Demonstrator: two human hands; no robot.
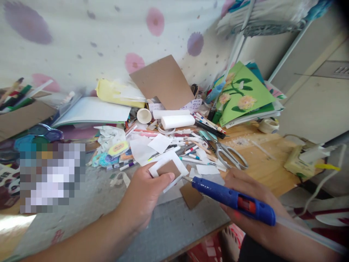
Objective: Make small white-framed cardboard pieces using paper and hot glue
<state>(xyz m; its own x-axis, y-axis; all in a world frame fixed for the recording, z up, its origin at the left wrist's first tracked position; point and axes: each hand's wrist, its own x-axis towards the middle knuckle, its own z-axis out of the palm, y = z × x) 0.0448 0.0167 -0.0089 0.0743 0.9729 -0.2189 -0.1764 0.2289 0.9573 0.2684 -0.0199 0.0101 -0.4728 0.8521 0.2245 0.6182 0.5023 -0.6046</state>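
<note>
My left hand [148, 191] is closed on a small piece of white paper with a brown cardboard square [169, 168] on it, the thumb pressing on the cardboard. In my right hand [245, 189] is a blue glue gun [218, 191], a clear glue stick [305, 233] trailing from its back end. The metal nozzle points left and meets, or nearly meets, the right edge of the white paper; contact is hard to tell. Below the nozzle, a loose piece of brown cardboard [191, 196] lies on the grey cutting mat [100, 222].
Scissors [231, 154] lie right of a heap of pens and paper scraps. Behind are white paper rolls [177, 121], a paper cup [144, 115] and a large cardboard sheet [163, 80]. A green flower picture [245, 91] leans at right, near a power strip [297, 162].
</note>
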